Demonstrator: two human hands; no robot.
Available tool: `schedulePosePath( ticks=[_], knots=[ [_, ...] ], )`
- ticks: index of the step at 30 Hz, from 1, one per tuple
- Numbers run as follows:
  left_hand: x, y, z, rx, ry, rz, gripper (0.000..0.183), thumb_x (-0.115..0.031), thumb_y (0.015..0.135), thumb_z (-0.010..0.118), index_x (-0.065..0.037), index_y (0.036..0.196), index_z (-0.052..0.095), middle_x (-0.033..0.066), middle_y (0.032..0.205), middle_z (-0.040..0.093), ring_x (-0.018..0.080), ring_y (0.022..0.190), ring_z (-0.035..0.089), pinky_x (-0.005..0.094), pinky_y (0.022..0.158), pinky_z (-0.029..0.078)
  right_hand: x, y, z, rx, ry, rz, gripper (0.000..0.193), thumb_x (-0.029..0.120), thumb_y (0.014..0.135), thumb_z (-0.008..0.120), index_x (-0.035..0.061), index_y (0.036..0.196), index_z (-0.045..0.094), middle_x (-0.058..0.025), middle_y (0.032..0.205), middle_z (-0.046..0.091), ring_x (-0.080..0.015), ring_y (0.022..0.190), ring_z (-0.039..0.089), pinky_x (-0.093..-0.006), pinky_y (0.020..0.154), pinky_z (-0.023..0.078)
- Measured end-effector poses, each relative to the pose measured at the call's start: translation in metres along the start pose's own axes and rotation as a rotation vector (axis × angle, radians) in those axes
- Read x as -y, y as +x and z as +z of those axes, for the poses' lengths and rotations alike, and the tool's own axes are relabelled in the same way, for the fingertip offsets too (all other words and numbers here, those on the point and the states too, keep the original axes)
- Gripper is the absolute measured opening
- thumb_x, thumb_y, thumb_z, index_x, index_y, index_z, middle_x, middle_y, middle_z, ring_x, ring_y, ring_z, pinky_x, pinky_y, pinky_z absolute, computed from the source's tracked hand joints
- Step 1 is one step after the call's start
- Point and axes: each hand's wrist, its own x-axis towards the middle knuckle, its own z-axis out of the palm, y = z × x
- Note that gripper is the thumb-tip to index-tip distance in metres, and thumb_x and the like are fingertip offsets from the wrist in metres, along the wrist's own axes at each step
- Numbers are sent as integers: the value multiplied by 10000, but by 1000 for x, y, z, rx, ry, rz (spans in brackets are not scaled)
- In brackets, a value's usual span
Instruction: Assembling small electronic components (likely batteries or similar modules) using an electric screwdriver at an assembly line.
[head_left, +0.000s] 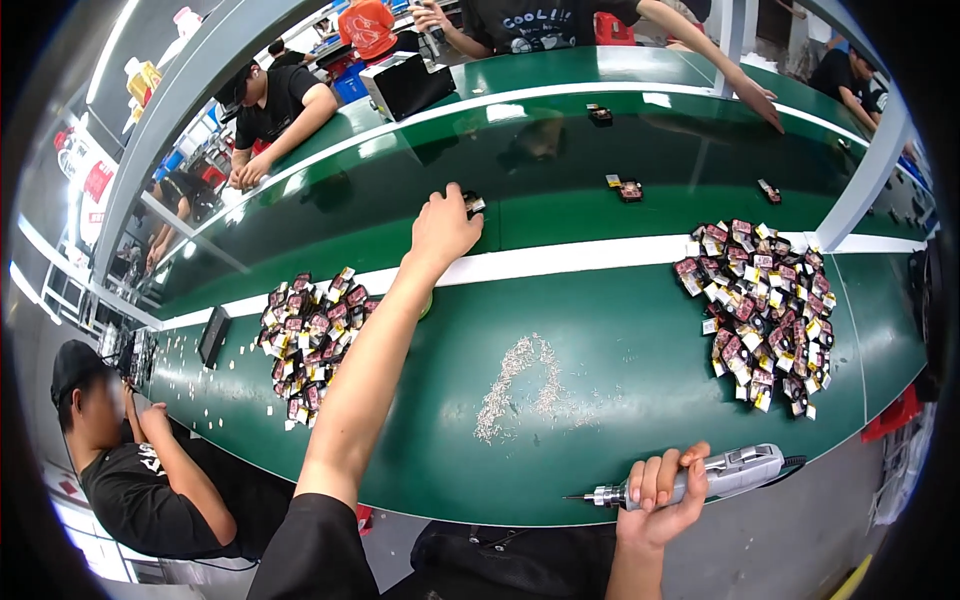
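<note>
My left arm stretches forward over the green bench, and my left hand point(446, 232) is closed at a small black unit point(474, 205) on the belt, partly hidden by the fingers. In my right hand point(664, 500) is a grey electric screwdriver point(742, 466), held level near the bench's front edge with its bit pointing left. Loose small screws point(520, 385) are scattered on the green top between my arms. A large heap of black units with red and white labels point(765, 315) lies to the right, and another heap point(312, 335) sits left of my forearm.
A green conveyor belt point(560, 215) runs beyond the white rail point(600, 253), carrying more units point(627, 189). Grey posts point(868, 190) rise at both sides. A person point(150, 470) sits close on my left; others work across the belt. A black box point(213, 338) stands on the left bench.
</note>
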Motion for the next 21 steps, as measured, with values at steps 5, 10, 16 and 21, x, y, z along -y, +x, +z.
schedulePosePath(
  ticks=[5,10,16,21],
  knots=[
    [35,12,7,-121,64,259,399,-130,803,620,5,1158,497,234,1028,582,393,997,555,443,887,449,5,-5,1,73,15,64,132,191,973,406,79,903,418,16,502,325,-79,367,313,-251,395,359],
    [24,-8,-16,-9,-67,514,311,-92,798,627,18,1081,563,202,1001,607,362,951,578,401,852,468,10,-6,0,44,-7,61,136,194,972,406,81,898,418,19,503,332,-78,373,321,-248,407,366],
    [-59,-192,-62,244,-412,785,443,-2,714,713,20,1131,564,168,1120,582,306,948,596,359,786,511,29,-25,-16,132,-20,138,145,222,954,411,87,903,400,5,501,359,-100,373,344,-275,415,373],
    [-74,-280,-61,394,-508,810,502,-29,660,743,33,1126,565,154,1135,567,310,905,571,383,751,497,28,-41,-15,225,-13,218,118,200,948,406,86,919,411,3,509,373,-107,380,356,-284,424,390]
  ],
)
